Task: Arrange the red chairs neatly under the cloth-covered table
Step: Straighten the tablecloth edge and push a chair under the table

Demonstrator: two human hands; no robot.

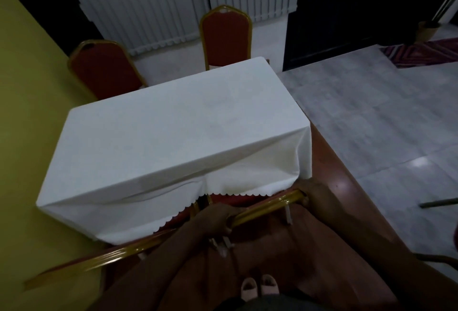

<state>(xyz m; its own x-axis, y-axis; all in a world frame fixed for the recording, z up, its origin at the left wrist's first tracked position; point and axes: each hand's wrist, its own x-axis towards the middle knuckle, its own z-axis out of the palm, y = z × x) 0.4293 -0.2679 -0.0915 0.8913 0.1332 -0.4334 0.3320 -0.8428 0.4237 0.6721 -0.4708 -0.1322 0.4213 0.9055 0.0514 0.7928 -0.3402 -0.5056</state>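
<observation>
Nearest, two feet (259,286) stand on the brown floor strip (329,179) directly behind a chair (269,208) whose gold top rail runs slantwise just below the cloth hem. Both hands clasp that rail: the left hand (218,219) has its fingers curled over the rail's left part, closed around it; the right hand (313,190) wraps the right corner, also closed on the metal. The chair's red seat shows a little under the scalloped hem, so it sits partly under the table (173,137), back still clear of the cloth.

To the left, a second chair (99,260) has its gold rail close to the table's near corner, beside the yellow wall (27,112), with little room on that side. To the right, grey floor (371,117) lies open and wide.

Beyond the table, two more chairs stand at the far edge: left one (104,67) tilted toward the wall, right one (225,38) upright, touching the table's far end. White blinds (173,1) hang behind.
</observation>
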